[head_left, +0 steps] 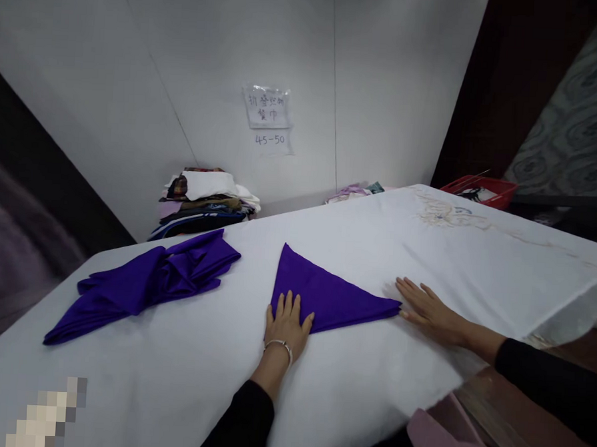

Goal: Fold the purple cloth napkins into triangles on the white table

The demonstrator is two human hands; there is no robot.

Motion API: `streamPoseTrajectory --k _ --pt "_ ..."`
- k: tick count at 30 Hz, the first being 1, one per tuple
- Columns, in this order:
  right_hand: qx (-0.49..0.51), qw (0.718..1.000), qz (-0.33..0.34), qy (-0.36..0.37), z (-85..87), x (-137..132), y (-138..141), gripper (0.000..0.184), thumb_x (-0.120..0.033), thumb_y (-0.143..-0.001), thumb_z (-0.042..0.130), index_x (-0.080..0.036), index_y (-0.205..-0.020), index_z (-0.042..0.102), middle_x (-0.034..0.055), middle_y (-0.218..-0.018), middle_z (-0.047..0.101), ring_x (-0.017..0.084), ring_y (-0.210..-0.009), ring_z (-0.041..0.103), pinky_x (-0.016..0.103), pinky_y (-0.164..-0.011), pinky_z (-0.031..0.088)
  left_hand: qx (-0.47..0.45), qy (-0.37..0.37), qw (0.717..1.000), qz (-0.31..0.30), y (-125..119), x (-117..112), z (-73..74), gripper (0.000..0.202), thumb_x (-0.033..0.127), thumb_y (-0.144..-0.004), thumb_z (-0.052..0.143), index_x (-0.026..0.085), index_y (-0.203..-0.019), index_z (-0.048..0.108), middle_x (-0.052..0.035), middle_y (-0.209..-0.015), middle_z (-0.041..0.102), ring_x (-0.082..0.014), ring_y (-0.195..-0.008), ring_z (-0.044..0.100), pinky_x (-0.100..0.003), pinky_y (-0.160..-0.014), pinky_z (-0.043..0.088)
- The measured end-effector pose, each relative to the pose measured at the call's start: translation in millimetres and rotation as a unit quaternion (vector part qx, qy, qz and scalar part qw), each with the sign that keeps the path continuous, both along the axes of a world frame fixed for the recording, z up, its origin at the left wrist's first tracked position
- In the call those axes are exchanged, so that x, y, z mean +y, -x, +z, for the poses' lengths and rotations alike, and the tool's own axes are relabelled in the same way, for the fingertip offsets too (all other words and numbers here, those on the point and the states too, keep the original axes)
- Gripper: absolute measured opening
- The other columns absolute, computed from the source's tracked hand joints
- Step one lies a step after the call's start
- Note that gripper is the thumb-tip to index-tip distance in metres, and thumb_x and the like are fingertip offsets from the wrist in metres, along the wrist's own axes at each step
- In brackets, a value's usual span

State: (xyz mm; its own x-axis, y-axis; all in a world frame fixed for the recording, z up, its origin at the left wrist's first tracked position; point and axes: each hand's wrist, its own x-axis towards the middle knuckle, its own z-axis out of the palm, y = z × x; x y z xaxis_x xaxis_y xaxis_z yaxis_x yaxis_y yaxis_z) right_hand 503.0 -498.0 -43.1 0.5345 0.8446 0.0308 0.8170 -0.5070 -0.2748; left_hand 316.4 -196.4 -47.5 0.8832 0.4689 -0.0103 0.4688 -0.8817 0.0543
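Smooth purple cloth triangle (325,293), left hand (286,326) flat on its corner, right hand (427,309) flat at its tip, both unclenched, crumpled purple cloth (145,282) alongside, white tablecloth (350,379), folded pile (204,202) behind

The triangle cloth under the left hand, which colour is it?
The triangle cloth is plain deep purple, seen best in the head view.

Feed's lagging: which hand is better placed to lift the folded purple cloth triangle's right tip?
Right, probably: the right hand lies flat beside that tip of the purple cloth triangle; the left hand presses its opposite corner.

Purple napkin (325,293) folded into flat triangle, lying on white tablecloth (370,381)
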Motion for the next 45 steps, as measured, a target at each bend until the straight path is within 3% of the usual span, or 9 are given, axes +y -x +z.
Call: streamPoseTrajectory --k 5,8,11,17,21,25,35,41,45 --pt "0.006 0.994 0.072 -0.078 15.0 35.0 19.8 0.048 -0.045 -0.093 0.035 -0.027 -0.136 0.038 0.0048 -0.144 0.034 0.025 -0.134 0.021 0.051 -0.108 0.017 0.001 -0.001 1.000 -0.008 -0.5 1.9 0.1 0.063 0.051 -0.089 0.025 0.013 -0.140 0.027 -0.0102 -0.149 0.020 -0.0269 -0.137 0.011 -0.052 -0.108 0.012" --pt "-0.001 0.987 0.088 -0.135 8.5 45.6 22.8 0.037 -0.037 -0.094 0.033 -0.027 -0.120 0.057 0.0048 -0.129 0.053 0.024 -0.126 0.038 0.050 -0.104 0.029 -0.025 0.005 1.000 -0.017 0.3 4.2 -0.6 0.064 0.051 -0.090 0.025 0.013 -0.141 0.025 -0.0112 -0.149 0.018 -0.0266 -0.137 0.010 -0.053 -0.108 0.013" --pt "0.000 0.981 0.086 -0.172 -3.0 45.8 18.9 0.035 -0.036 -0.093 0.036 -0.025 -0.114 0.062 0.0061 -0.120 0.059 0.024 -0.119 0.047 0.047 -0.099 0.038 -0.077 0.019 0.996 -0.033 3.0 6.1 -0.8 0.061 0.051 -0.090 0.027 0.016 -0.140 0.027 -0.0110 -0.149 0.020 -0.0266 -0.137 0.012 -0.055 -0.107 0.013" --pt "-0.028 0.980 0.104 -0.166 -9.9 41.3 15.6 0.033 -0.035 -0.093 0.037 -0.025 -0.106 0.066 0.0059 -0.118 0.061 0.023 -0.114 0.050 0.044 -0.097 0.041 -0.188 0.034 0.970 -0.152 12.4 3.8 4.6 0.039 0.046 -0.083 0.051 0.021 -0.112 0.058 -0.0072 -0.120 0.058 -0.0242 -0.118 0.044 -0.047 -0.106 0.023" --pt "-0.050 0.979 0.109 -0.166 -7.0 42.8 20.1 0.033 -0.031 -0.094 0.035 -0.024 -0.105 0.066 0.0070 -0.115 0.062 0.023 -0.111 0.052 0.046 -0.095 0.042 -0.204 0.051 0.958 -0.193 16.0 2.8 7.5 0.016 0.030 -0.083 0.053 0.023 -0.090 0.065 -0.0030 -0.095 0.064 -0.0197 -0.096 0.055 -0.038 -0.088 0.041" --pt "-0.046 0.979 0.116 -0.160 -11.9 38.9 23.4 0.034 -0.030 -0.094 0.035 -0.023 -0.110 0.064 0.0076 -0.119 0.060 0.024 -0.113 0.052 0.047 -0.094 0.042 -0.205 0.051 0.957 -0.199 18.1 7.8 4.6 0.020 0.025 -0.086 0.046 0.023 -0.086 0.066 -0.0026 -0.089 0.064 -0.0190 -0.088 0.056 -0.036 -0.078 0.044" --pt "-0.030 0.982 0.119 -0.141 -20.8 19.5 26.1 0.035 -0.030 -0.094 0.036 -0.027 -0.125 0.053 0.0039 -0.131 0.051 0.022 -0.123 0.043 0.045 -0.100 0.040 -0.187 0.049 0.962 -0.191 45.9 16.7 3.6 0.030 0.013 -0.083 0.043 0.024 -0.098 0.065 -0.0042 -0.101 0.064 -0.0192 -0.095 0.056 -0.037 -0.083 0.047" --pt "-0.022 0.990 0.129 -0.054 -24.8 11.9 24.2 0.047 -0.041 -0.091 0.041 -0.030 -0.137 0.036 0.0017 -0.142 0.034 0.024 -0.130 0.032 0.050 -0.108 0.027 -0.203 0.049 0.969 -0.129 64.2 26.1 5.8 0.041 -0.001 -0.070 0.040 0.022 -0.092 0.067 -0.0039 -0.097 0.065 -0.0184 -0.094 0.056 -0.036 -0.086 0.048" --pt "-0.009 0.991 0.134 -0.027 -23.5 10.2 24.1 0.051 -0.044 -0.091 0.040 -0.030 -0.140 0.030 0.0021 -0.144 0.028 0.024 -0.132 0.027 0.052 -0.108 0.023 -0.247 0.047 0.964 -0.088 65.0 23.9 7.6 0.038 0.001 -0.072 0.040 0.022 -0.091 0.066 -0.0034 -0.094 0.066 -0.0180 -0.092 0.057 -0.035 -0.085 0.049"
